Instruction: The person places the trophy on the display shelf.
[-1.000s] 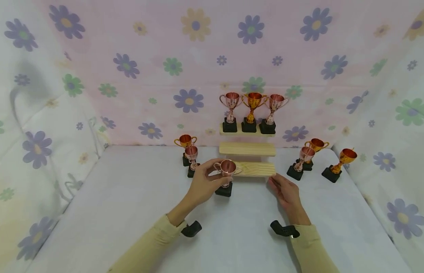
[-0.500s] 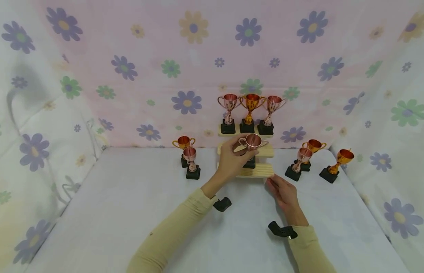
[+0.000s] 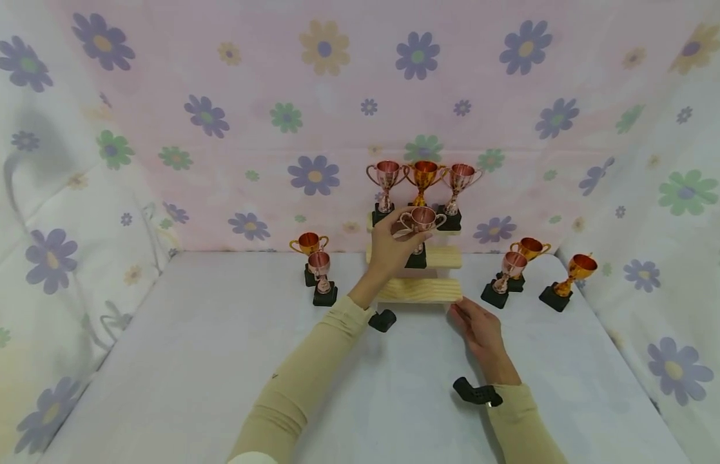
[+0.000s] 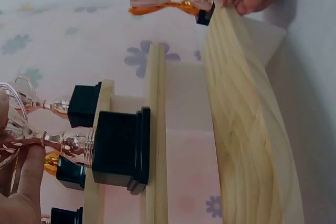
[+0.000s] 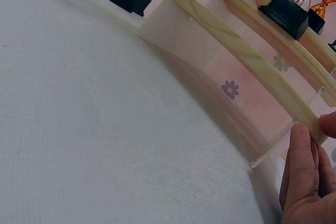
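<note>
My left hand (image 3: 390,250) grips a small rose-gold trophy (image 3: 423,220) with a black base, upright at the middle board of a three-tier wooden display stand (image 3: 420,291). In the left wrist view the trophy's black base (image 4: 119,148) is right at that board; whether it touches cannot be told. My right hand (image 3: 480,330) pinches the right end of the lowest board, thumb above and fingers below, as the right wrist view shows. On the top board stand a rose-gold trophy (image 3: 387,175), a gold trophy (image 3: 425,174) partly hidden by the left hand's trophy, and another rose-gold trophy (image 3: 461,177).
Left of the stand, a gold trophy (image 3: 309,243) stands behind a rose-gold trophy (image 3: 320,265). To the right are a rose-gold trophy (image 3: 513,265), a gold trophy (image 3: 530,249) behind it and another gold trophy (image 3: 583,265). Flowered cloth (image 3: 232,174) surrounds the white table (image 3: 209,361).
My left hand has carried the rose-gold trophy from in front of the stand's left side up and back to the middle board. The right hand keeps its hold on the lowest board.
</note>
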Tool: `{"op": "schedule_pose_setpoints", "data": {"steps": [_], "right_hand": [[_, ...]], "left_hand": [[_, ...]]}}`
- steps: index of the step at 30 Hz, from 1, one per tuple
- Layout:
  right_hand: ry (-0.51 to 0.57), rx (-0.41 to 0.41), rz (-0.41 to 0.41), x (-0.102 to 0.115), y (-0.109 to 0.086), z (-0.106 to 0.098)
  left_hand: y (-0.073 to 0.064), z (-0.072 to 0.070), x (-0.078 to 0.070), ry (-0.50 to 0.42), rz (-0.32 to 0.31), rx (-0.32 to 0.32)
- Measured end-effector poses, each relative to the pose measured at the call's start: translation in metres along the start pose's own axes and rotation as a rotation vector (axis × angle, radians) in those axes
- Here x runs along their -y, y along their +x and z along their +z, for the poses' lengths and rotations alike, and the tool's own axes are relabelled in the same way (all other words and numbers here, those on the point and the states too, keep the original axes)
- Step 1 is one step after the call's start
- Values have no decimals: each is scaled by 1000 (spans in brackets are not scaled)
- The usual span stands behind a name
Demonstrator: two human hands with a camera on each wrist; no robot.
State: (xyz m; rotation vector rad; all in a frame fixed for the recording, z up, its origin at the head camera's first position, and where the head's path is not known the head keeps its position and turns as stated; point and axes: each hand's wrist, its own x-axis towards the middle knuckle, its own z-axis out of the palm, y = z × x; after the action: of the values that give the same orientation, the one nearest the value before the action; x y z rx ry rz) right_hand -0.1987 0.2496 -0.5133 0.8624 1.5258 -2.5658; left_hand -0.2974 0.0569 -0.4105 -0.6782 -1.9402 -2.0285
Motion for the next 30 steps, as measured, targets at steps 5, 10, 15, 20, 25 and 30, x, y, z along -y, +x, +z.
{"op": "schedule_pose_setpoints", "data": {"steps": [5,10,15,20,25,30], "right_hand": [[-3,4,-15,0,-1,0],[4,-6,-7,0,0,0],[16,6,9,1,0,0],[26,9,4,2,-1,-1],[20,5,-23,0,0,-1],[12,4,-23,0,1,0]], "left_hand": [[8,0,5,-2,-30,42],[17,6,7,57,-48,103],[22,17,10,81,-45,116],[21,31,10,34,-51,120],[21,43,10,-14,-49,113],[23,50,12,-25,-47,97]]}}
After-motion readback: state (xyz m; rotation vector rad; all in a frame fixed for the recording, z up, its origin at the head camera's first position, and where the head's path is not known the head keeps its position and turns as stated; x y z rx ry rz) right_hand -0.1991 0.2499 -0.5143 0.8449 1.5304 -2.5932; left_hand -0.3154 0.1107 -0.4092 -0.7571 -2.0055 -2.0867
